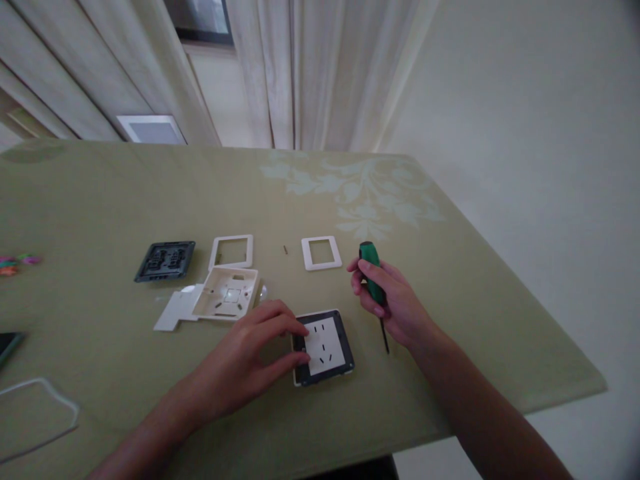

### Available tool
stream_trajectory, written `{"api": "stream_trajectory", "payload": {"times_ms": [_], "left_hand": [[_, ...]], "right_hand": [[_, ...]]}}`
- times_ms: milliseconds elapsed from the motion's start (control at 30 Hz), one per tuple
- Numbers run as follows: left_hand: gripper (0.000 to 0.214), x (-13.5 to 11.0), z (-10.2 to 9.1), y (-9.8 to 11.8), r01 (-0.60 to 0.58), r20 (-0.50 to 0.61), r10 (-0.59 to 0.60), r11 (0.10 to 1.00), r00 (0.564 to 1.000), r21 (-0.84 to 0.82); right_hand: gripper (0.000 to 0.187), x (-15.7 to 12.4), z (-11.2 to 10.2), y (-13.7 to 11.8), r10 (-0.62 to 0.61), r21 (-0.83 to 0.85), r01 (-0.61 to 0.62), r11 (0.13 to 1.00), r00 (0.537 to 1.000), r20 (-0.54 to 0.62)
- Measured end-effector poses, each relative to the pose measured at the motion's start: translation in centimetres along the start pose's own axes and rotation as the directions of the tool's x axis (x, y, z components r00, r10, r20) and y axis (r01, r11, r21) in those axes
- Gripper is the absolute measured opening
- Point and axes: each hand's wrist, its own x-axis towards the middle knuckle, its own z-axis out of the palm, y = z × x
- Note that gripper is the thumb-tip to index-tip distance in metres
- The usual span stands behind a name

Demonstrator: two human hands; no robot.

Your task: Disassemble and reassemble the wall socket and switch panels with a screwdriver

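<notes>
My left hand (253, 350) lies on the table with its fingers curled onto the left edge of a white socket face in a dark frame (326, 347), gripping it between thumb and fingertips. My right hand (387, 300) is closed round a green-handled screwdriver (371, 273), its dark shaft pointing down toward the table just right of the socket. The screwdriver tip rests near the table surface, apart from the socket.
On the green table (475, 320) lie a white back box (227, 293) on a flat white plate (175, 310), a dark socket module (166, 261), two white square frames (231, 251) (321, 253), and a small screw (285, 250). A clear outline piece (37, 417) sits at left.
</notes>
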Motion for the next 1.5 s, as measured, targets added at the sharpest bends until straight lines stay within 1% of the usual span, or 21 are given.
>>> {"api": "stream_trajectory", "payload": {"times_ms": [100, 133, 167, 267, 467, 667, 867, 1033, 1233, 1333, 1433, 1500], "left_hand": [[0.064, -0.6, 0.5, 0.2, -0.009, -0.040, 0.015, 0.989, 0.999, 0.145], [0.073, -0.8, 0.8, 0.2, -0.012, -0.036, 0.019, 0.981, 0.999, 0.192], [0.078, -0.9, 1.0, 0.2, -0.013, -0.028, 0.020, 0.974, 0.999, 0.227], [0.079, -1.1, 1.4, 0.1, -0.013, -0.008, 0.015, 0.966, 1.000, 0.256], [0.082, -1.3, 1.6, 0.0, 0.015, 0.001, -0.015, 0.976, 1.000, 0.219], [0.081, -1.0, 1.9, 0.6, 0.029, 0.022, -0.031, 0.994, 0.999, 0.104], [0.082, -0.6, 1.4, 0.6, 0.014, 0.001, -0.014, 0.997, 1.000, 0.074], [0.081, -0.6, 1.1, 0.0, 0.017, 0.033, -0.018, 0.999, 0.999, 0.040], [0.080, -0.6, 0.7, -0.2, 0.036, 0.052, -0.037, 0.999, 0.998, 0.007], [0.083, -0.6, 0.7, -0.3, 0.044, 0.054, -0.045, 0.999, 0.998, 0.009], [0.085, -0.7, 1.0, -0.5, 0.032, 0.047, -0.033, 0.999, 0.998, 0.022], [0.087, -0.8, 1.3, -0.7, 0.032, 0.042, -0.033, 0.999, 0.999, 0.027]], "right_hand": [[0.033, 0.0, 0.0, -0.1, -0.007, -0.002, 0.007, 1.000, 1.000, -0.007], [0.033, 0.0, 0.0, -0.2, -0.009, -0.002, 0.009, 1.000, 1.000, -0.009], [0.033, 0.0, 0.0, -0.2, -0.010, -0.002, 0.009, 1.000, 1.000, -0.013], [0.033, 0.0, 0.1, -0.3, -0.009, -0.008, 0.009, 1.000, 1.000, -0.025], [0.033, 0.0, 0.0, -0.2, -0.013, -0.017, 0.012, 1.000, 1.000, -0.027], [0.034, 0.0, 0.0, -0.2, -0.009, -0.013, 0.008, 1.000, 1.000, -0.018], [0.034, 0.1, 0.0, -0.2, -0.008, -0.027, 0.007, 1.000, 1.000, -0.026], [0.034, 0.1, -0.1, -0.1, -0.004, -0.032, 0.003, 0.999, 1.000, -0.029], [0.032, 0.0, 0.0, -0.3, 0.008, -0.033, -0.008, 0.999, 1.000, -0.023], [0.038, 0.1, 0.0, -0.4, 0.004, -0.022, -0.004, 1.000, 1.000, -0.015], [0.047, 0.2, -0.1, -0.5, -0.003, 0.010, 0.003, 1.000, 1.000, 0.027], [0.046, 0.1, 0.0, -0.8, -0.038, 0.021, 0.037, 0.999, 0.998, 0.040]]}}
